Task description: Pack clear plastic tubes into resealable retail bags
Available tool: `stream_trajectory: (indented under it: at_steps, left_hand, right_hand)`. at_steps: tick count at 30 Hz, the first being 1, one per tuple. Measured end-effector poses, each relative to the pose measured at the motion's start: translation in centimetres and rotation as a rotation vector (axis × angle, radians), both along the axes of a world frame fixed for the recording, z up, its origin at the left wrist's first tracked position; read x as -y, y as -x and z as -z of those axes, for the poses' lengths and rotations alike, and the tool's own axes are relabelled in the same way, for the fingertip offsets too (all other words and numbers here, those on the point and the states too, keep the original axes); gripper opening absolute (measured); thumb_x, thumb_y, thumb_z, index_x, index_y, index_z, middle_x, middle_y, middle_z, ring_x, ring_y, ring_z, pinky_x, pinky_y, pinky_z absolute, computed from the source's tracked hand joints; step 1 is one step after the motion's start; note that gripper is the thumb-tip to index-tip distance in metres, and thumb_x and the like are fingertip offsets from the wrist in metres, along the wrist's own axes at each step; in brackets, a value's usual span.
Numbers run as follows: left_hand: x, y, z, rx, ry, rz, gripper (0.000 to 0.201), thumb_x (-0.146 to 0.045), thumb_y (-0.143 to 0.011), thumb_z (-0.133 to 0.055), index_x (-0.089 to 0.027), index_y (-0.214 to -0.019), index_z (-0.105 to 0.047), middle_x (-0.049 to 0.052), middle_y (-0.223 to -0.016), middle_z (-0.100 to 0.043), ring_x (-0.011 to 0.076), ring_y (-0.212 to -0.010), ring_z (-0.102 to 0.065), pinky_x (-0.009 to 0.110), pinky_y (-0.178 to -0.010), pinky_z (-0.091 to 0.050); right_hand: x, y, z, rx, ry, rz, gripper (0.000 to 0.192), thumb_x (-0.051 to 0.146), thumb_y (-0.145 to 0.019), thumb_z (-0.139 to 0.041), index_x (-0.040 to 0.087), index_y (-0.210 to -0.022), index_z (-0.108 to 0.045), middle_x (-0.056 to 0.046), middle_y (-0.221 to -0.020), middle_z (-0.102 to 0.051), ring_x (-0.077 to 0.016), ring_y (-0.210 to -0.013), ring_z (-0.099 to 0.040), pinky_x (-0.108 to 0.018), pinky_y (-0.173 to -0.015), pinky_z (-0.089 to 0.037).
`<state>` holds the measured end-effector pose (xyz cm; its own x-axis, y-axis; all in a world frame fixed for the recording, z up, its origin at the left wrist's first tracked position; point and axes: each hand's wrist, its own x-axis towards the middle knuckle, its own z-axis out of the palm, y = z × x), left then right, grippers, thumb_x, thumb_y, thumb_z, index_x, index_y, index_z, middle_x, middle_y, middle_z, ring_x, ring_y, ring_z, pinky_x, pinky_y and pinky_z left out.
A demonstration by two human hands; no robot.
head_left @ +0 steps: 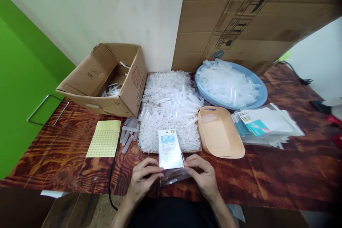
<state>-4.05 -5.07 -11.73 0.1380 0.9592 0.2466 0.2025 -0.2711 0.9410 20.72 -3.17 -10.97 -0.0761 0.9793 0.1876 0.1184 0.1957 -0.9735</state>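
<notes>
A dark wood-grain table (pixel 280 174) stands against a pale wall, with a green wall at 9 o'clock and a large carton (pixel 240 17) leaning at 1 o'clock. At 6 o'clock, close to the table's near edge, the left hand (pixel 143 180) and right hand (pixel 203 176) together pinch a clear bag (pixel 173 175) with a white printed card (pixel 170 149) standing up out of it, fingers closed on the bag's two sides. Just beyond the card, at 12 o'clock from the hands, lies a heap of clear plastic tubes (pixel 168 108). A few loose tubes (pixel 128 133) lie at its left edge. Touching the heap at 2 o'clock is a peach tray (pixel 221 139), tilted, with a single tube in it. Beyond the tray sits a blue basin (pixel 263 94) piled with more clear pieces. At 3 o'clock, a stack of printed bags (pixel 264 124) fans out. At 10 o'clock lies a yellow sticker sheet (pixel 104 138), and behind it an open box (pixel 107 78) holding white scraps. A black cable (pixel 112 171) runs off the near edge.
</notes>
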Motion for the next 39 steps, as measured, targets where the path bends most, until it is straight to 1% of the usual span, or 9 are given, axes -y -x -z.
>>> stream_trajectory:
  at_steps: [3, 7, 10, 14, 19, 23, 26, 30, 39]
  left_hand:
    - [-0.2, -0.5, 0.0, 0.027, 0.048, -0.080, 0.005, -0.020, -0.085, -0.075, -0.020, -0.083, -0.080, 0.007, -0.082, -0.073, 0.0191, -0.075, -0.070, 0.028, -0.068, -0.057]
    - [-0.1, -1.1, -0.3, 0.096, 0.203, -0.154, 0.011, -0.025, -0.084, -0.076, -0.017, -0.076, -0.078, 0.007, -0.076, -0.075, 0.0205, -0.071, -0.071, 0.028, -0.064, -0.056]
    - [0.2, -1.4, -0.3, 0.171, 0.312, -0.193, 0.017, -0.027, -0.084, -0.076, -0.016, -0.071, -0.075, 0.006, -0.072, -0.074, 0.0197, -0.068, -0.070, 0.028, -0.065, -0.055]
    - [0.9, -1.9, -0.1, 0.280, 0.501, -0.207, 0.022, -0.035, -0.086, -0.074, -0.015, -0.075, -0.074, 0.007, -0.078, -0.075, 0.0202, -0.071, -0.071, 0.029, -0.069, -0.057]
    - [1.8, -2.6, -0.1, 0.333, 0.662, -0.262, 0.028, -0.042, -0.083, -0.076, -0.014, -0.084, -0.074, 0.009, -0.082, -0.078, 0.0222, -0.077, -0.073, 0.031, -0.077, -0.058]
    - [2.2, -3.3, 0.1, 0.368, 0.717, -0.297, 0.030, -0.044, -0.082, -0.076, -0.014, -0.083, -0.071, 0.008, -0.078, -0.077, 0.0218, -0.075, -0.074, 0.029, -0.076, -0.058]
    - [2.3, -3.7, 0.5, 0.385, 0.734, -0.315, 0.030, -0.044, -0.082, -0.077, -0.015, -0.081, -0.068, 0.007, -0.072, -0.076, 0.0204, -0.069, -0.074, 0.026, -0.070, -0.058]
    - [2.2, -4.1, 1.0, 0.361, 0.755, -0.350, 0.031, -0.043, -0.080, -0.078, -0.015, -0.076, -0.066, 0.005, -0.064, -0.074, 0.0188, -0.061, -0.072, 0.023, -0.061, -0.055]
    - [2.3, -4.4, 0.5, 0.352, 0.749, -0.367, 0.033, -0.045, -0.086, -0.071, -0.016, -0.072, -0.066, 0.003, -0.064, -0.071, 0.0176, -0.061, -0.071, 0.023, -0.062, -0.055]
  right_hand:
    - [0.2, 0.1, 0.3, -0.035, 0.035, -0.016, 0.003, 0.022, -0.083, -0.076, 0.023, -0.080, -0.078, -0.005, -0.077, -0.073, -0.0213, -0.071, -0.070, -0.031, -0.064, -0.057]
    - [0.5, 0.6, 1.0, -0.198, 0.163, -0.076, 0.004, 0.024, -0.084, -0.076, 0.022, -0.081, -0.077, -0.005, -0.080, -0.072, -0.0200, -0.065, -0.070, -0.030, -0.056, -0.058]
    - [0.7, 1.1, 1.2, -0.215, 0.217, -0.056, 0.012, 0.027, -0.086, -0.074, 0.020, -0.076, -0.075, -0.004, -0.077, -0.071, -0.0194, -0.062, -0.068, -0.030, -0.056, -0.058]
    - [1.1, 1.7, 1.0, -0.128, 0.236, 0.011, 0.018, 0.027, -0.090, -0.071, 0.019, -0.074, -0.072, -0.004, -0.069, -0.069, -0.0192, -0.065, -0.068, -0.030, -0.064, -0.056]
    - [1.8, 2.1, 1.0, -0.167, 0.348, 0.055, 0.020, 0.033, -0.089, -0.072, 0.018, -0.076, -0.070, -0.004, -0.074, -0.067, -0.0192, -0.062, -0.067, -0.029, -0.060, -0.056]
    - [2.3, 2.3, 1.5, -0.158, 0.424, 0.108, 0.022, 0.037, -0.087, -0.073, 0.018, -0.077, -0.068, -0.003, -0.073, -0.067, -0.0197, -0.062, -0.068, -0.029, -0.061, -0.057]
    - [2.6, 2.4, 1.9, -0.152, 0.441, 0.137, 0.021, 0.037, -0.087, -0.073, 0.019, -0.079, -0.068, -0.002, -0.072, -0.067, -0.0191, -0.062, -0.067, -0.028, -0.061, -0.056]
    - [2.7, 2.5, 2.3, -0.109, 0.426, 0.147, 0.020, 0.036, -0.089, -0.071, 0.019, -0.079, -0.065, -0.001, -0.072, -0.065, -0.0182, -0.062, -0.066, -0.027, -0.060, -0.055]
    - [3.1, 3.1, 2.7, -0.026, 0.374, 0.179, 0.026, 0.035, -0.095, -0.064, 0.020, -0.075, -0.058, 0.001, -0.068, -0.060, -0.0153, -0.060, -0.059, -0.025, -0.059, -0.048]
